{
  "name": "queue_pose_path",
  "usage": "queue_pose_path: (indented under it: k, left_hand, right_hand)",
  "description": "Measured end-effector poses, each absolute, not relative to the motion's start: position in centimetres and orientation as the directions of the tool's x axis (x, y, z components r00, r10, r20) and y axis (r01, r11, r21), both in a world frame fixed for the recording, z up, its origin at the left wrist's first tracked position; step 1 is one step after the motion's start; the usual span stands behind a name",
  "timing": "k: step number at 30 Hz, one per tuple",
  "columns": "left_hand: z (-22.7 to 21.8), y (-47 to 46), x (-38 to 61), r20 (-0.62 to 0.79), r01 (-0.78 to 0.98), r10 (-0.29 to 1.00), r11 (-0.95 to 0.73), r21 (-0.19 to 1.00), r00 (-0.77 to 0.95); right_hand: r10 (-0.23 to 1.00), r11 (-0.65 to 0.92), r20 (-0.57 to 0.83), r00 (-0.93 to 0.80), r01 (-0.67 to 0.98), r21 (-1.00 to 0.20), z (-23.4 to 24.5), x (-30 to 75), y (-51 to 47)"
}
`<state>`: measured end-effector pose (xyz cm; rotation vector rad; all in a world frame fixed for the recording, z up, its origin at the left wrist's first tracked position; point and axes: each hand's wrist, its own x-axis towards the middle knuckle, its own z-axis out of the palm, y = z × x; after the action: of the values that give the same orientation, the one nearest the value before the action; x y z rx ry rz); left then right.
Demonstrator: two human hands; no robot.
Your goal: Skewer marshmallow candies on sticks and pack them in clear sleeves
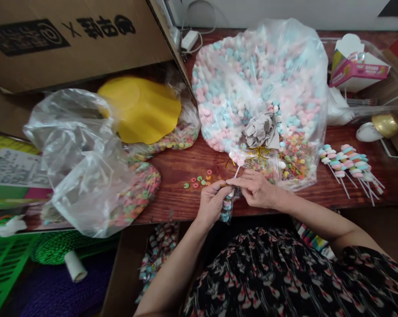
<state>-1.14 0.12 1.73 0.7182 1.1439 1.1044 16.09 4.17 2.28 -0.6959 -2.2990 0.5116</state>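
Nearest, a dark floral sleeve-and-bodice garment (284, 281) fills the lower frame, with a coil of bright green twine (63, 246) and a green plastic crate (3, 268) low on the left. The person's left grip (212, 204) is narrow, pinching a thin white stick (237, 171) topped by a pale pink candy piece (236, 158). The right grip (256, 189) is also narrow, its fingertips (233, 181) meeting the stick just beside the left hand, above a hanging strand of multicoloured candy rings (227, 209). Small loose candy rings (197, 179) lie on the reddish-brown wooden surface (172, 193) nearby. Beyond stand a clear plastic bag of pink and blue marshmallow pieces (245, 83), a row of finished pastel candy skewers (347, 167), a wavy yellow plastic disc (139, 110) and a large brown cardboard box (69, 39).
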Motion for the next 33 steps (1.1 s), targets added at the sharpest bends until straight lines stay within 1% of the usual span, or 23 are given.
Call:
queue_pose_path:
  k: [3, 6, 8, 10, 12, 13, 14, 16, 21, 23, 25, 27, 30, 32, 33]
  left_hand:
    - [1.8, 0.3, -1.1, -0.314, -0.302, 0.949, 0.296, 0.906, -0.013]
    - [2.1, 0.4, -0.8, -0.312, -0.277, 0.95, 0.298, 0.913, -0.005]
    - [2.4, 0.5, -0.5, -0.32, -0.269, 0.947, 0.315, 0.91, 0.03]
    - [2.6, 0.5, -0.1, -0.313, -0.267, 0.948, 0.319, 0.91, 0.065]
    - [2.5, 0.6, 0.3, -0.289, -0.259, 0.953, 0.302, 0.917, 0.087]
    - [2.4, 0.6, 0.5, -0.271, -0.25, 0.958, 0.286, 0.925, 0.091]
    - [2.2, 0.6, 0.6, -0.252, -0.235, 0.964, 0.266, 0.935, 0.089]
    - [1.8, 0.6, 0.7, -0.213, -0.179, 0.974, 0.223, 0.958, 0.073]
    - [1.6, 0.5, 0.5, -0.108, 0.008, 0.992, 0.108, 0.994, 0.058]
    - [1.8, 0.5, 0.4, -0.061, 0.064, 0.995, 0.057, 0.996, 0.073]
    - [2.0, 0.4, 0.3, -0.038, 0.092, 0.995, 0.029, 0.995, 0.091]
    - [2.0, 0.4, 0.1, -0.059, 0.073, 0.993, 0.052, 0.996, 0.105]
    - [1.8, 0.3, 0.1, -0.172, -0.022, 0.972, 0.178, 0.984, 0.162]
    - [1.8, 0.3, 0.1, -0.23, -0.066, 0.947, 0.25, 0.966, 0.226]
    - [1.9, 0.3, 0.1, -0.242, -0.072, 0.934, 0.27, 0.96, 0.263]
  right_hand:
    - [0.701, 0.698, 0.473, -0.534, 0.378, -0.608, 3.0, 16.6, 3.4]
    - [0.83, 0.531, 0.376, -0.412, 0.377, -0.759, 3.4, 17.0, 2.8]
    - [0.89, 0.377, 0.253, -0.38, 0.298, -0.877, 3.2, 17.0, 2.6]
    - [0.917, 0.192, 0.116, -0.382, 0.166, -0.967, 2.6, 16.8, 2.4]
    - [0.927, 0.041, 0.024, -0.374, 0.036, -0.999, 2.1, 16.7, 2.3]
    - [0.931, 0.001, 0.003, -0.365, -0.003, -1.0, 1.9, 16.7, 2.2]
    - [0.933, -0.015, -0.006, -0.359, -0.022, -1.0, 1.7, 16.7, 2.1]
    - [0.941, 0.005, 0.005, -0.34, -0.001, -1.0, 1.7, 16.8, 1.9]
    - [0.952, 0.122, 0.07, -0.297, 0.16, -0.98, 2.0, 16.9, 1.5]
    - [0.954, 0.121, 0.067, -0.294, 0.169, -0.978, 2.0, 16.8, 1.5]
    - [0.953, 0.072, 0.028, -0.303, 0.134, -0.988, 1.9, 16.8, 1.5]
    - [0.934, -0.007, -0.031, -0.356, 0.068, -0.998, 1.6, 17.0, 1.6]
    - [0.85, -0.121, -0.11, -0.516, 0.012, -0.993, 1.4, 17.8, 2.2]
    - [0.761, -0.136, -0.133, -0.636, 0.044, -0.99, 1.6, 18.6, 2.6]
    - [0.725, -0.095, -0.117, -0.679, 0.07, -0.993, 1.7, 18.9, 2.8]
